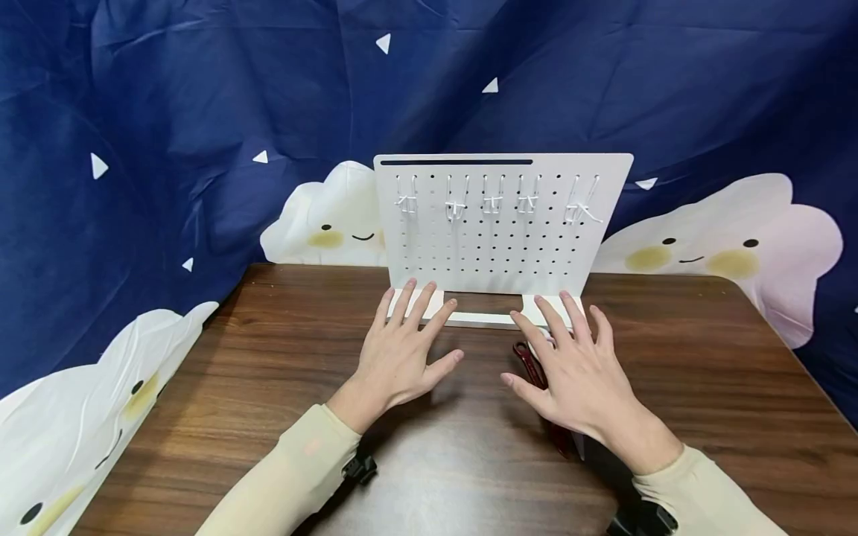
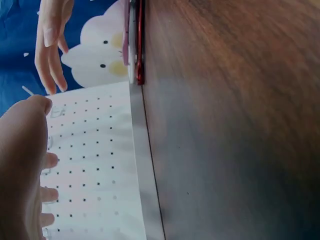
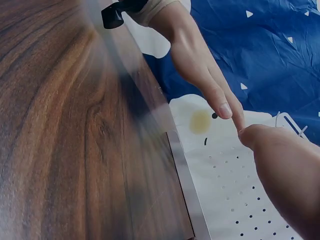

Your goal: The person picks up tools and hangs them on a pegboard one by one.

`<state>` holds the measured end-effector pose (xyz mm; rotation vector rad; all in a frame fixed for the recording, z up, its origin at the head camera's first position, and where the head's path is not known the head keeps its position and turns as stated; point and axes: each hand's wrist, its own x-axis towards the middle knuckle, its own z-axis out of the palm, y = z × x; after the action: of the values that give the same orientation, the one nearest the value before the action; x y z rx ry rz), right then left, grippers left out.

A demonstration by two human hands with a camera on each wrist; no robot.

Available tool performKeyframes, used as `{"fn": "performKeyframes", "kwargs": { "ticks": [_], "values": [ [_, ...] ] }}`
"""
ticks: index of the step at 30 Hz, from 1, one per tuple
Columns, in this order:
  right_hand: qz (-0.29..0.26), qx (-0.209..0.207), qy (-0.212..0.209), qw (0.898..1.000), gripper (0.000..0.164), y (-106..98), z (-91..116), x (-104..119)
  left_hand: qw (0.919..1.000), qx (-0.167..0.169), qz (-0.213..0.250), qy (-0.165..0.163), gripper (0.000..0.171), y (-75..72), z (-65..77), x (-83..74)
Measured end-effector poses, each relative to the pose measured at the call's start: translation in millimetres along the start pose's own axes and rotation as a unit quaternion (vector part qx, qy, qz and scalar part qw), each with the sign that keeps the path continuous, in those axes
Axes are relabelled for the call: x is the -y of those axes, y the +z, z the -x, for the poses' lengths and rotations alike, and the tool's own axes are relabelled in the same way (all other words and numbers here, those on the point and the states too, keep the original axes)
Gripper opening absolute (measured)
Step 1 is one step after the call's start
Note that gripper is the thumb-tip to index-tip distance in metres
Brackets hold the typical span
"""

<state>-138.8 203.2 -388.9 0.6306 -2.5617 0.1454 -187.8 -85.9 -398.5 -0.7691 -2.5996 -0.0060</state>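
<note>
A white pegboard (image 1: pixel 496 283) stands upright on the table, with several white wire hooks (image 1: pixel 492 203) hung along its upper rows. My left hand (image 1: pixel 397 361) is held out flat, fingers spread, in front of the board's left foot. On the other side my right hand (image 1: pixel 582 380) is spread the same way above some slim items. One of these is a dark red thing with a looped end (image 1: pixel 522 350); the hand covers most of it. In the left wrist view, a red strip (image 2: pixel 141 50) and a pink one (image 2: pixel 126 35) lie side by side. Neither hand holds anything.
The brown wooden table (image 1: pixel 281 357) runs under both hands. Behind it hangs a dark blue cloth (image 1: pixel 201 97) printed with white clouds and triangles. The board's base (image 1: pixel 479 320) has a low white bar along the front. Black wrist cameras (image 1: pixel 360 469) sit beneath the sleeves.
</note>
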Motion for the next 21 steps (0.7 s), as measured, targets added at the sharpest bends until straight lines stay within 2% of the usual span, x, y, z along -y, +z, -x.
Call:
{"fn": "performKeyframes", "kwargs": {
  "ticks": [6, 13, 21],
  "values": [
    [-0.005, -0.003, -0.001, 1.000, 0.080, 2, -1, -3, 0.9998, 0.003, 0.015, -0.010, 0.073, 3.1, 0.2, 5.1],
    [-0.044, 0.002, 0.034, 0.998, 0.065, 0, 3, -6, 0.9989, 0.028, 0.031, -0.021, 0.071, 7.0, -4.9, 10.2],
    [-0.084, -0.045, 0.048, 0.994, 0.043, -1, 5, -15, 0.9984, -0.004, 0.049, -0.027, 0.065, 14.7, -10.8, 18.7]
  ]
}}
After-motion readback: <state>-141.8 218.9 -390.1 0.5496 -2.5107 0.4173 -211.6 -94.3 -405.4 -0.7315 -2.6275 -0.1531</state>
